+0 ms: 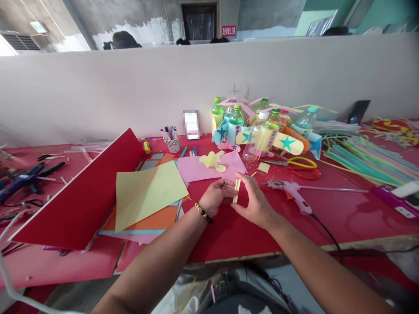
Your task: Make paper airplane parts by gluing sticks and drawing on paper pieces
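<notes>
One narrow pale yellow strip point(236, 192) is held up between two hands just above the red table point(225, 240), near its front edge; whether it is one folded piece or two layers, I cannot tell. The right hand point(258, 203) is partly spread, its forefinger at the strip's top end and its thumb at the lower end. The left hand point(214, 198) is half curled, its fingertips meeting the strip from the side; one beaded bracelet point(203, 213) circles that wrist.

Just beyond the hands, one pink sheet point(190, 169) lies flat with yellow cut-outs point(211, 161) on it. One small yellow square point(263, 167) lies to the right, near scissors point(303, 162) with one yellow and one red loop. Nearer, one pink glue gun point(296, 194) lies on its side, a single clear stick point(334, 189) running from its back.

To the left, one large yellow sheet point(147, 192) covers part of a stack with orange and blue sheets, beside one tilted red board point(85, 187).

Farther back stand one cup point(172, 145) of pens, one phone point(191, 126) with its screen blurred, and at least seven plastic bottles point(238, 115), several dressed with paper wings. One bundle of coloured straws point(376, 159) lies at the far right.
</notes>
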The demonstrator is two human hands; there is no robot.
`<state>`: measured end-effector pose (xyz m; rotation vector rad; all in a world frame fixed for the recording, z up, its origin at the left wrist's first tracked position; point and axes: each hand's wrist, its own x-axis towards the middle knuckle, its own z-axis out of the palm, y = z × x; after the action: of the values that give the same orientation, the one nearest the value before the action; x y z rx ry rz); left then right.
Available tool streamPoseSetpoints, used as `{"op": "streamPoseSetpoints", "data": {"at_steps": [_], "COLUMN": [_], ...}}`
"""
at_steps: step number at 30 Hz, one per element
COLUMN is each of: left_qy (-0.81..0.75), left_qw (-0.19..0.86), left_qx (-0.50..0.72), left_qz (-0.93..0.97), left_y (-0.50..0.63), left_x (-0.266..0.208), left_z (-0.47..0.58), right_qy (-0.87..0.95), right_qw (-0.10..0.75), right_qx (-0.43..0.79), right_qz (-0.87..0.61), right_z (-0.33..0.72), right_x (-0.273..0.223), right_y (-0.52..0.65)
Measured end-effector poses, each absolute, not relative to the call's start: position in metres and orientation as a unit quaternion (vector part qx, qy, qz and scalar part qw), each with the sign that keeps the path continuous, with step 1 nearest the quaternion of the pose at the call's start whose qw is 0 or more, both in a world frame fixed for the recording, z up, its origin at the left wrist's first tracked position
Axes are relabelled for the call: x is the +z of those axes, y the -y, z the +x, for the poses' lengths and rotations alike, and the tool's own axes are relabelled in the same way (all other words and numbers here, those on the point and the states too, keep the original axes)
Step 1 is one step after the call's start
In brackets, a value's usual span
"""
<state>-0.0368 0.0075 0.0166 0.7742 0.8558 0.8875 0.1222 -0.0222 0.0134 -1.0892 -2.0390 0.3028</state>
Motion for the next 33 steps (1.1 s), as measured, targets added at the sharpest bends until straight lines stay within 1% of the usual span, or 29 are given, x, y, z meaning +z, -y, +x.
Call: {"op": "streamPoseSetpoints", "data": {"at_steps": [11, 17, 23, 28, 30, 33], "left_qy": [-0.382, -0.384, -0.377, -0.376, -0.378, -0.378], "left_qw": [0.752, 0.758, 0.776, 0.781, 0.775, 0.755], "left_qx": [0.393, 0.377, 0.316, 0.272, 0.263, 0.256], "left_qz": [0.367, 0.370, 0.394, 0.417, 0.432, 0.470], "left_y": [-0.009, -0.009, -0.001, 0.010, 0.015, 0.022], "left_x": [0.014, 0.015, 0.023, 0.021, 0.022, 0.026], "left_z": [-0.037, -0.038, -0.034, -0.017, -0.010, -0.001], "right_qy": [0.793, 0.803, 0.792, 0.786, 0.781, 0.726], "right_qw": [0.412, 0.411, 0.428, 0.419, 0.412, 0.433], "right_qx": [0.147, 0.131, 0.138, 0.132, 0.152, 0.232], "right_qz": [-0.424, -0.412, -0.414, -0.436, -0.444, -0.480], "right_z": [0.124, 0.126, 0.133, 0.151, 0.161, 0.177], "right_x": [0.011, 0.012, 0.011, 0.011, 0.013, 0.017], "right_y": [0.026, 0.028, 0.048, 0.077, 0.086, 0.094]}}
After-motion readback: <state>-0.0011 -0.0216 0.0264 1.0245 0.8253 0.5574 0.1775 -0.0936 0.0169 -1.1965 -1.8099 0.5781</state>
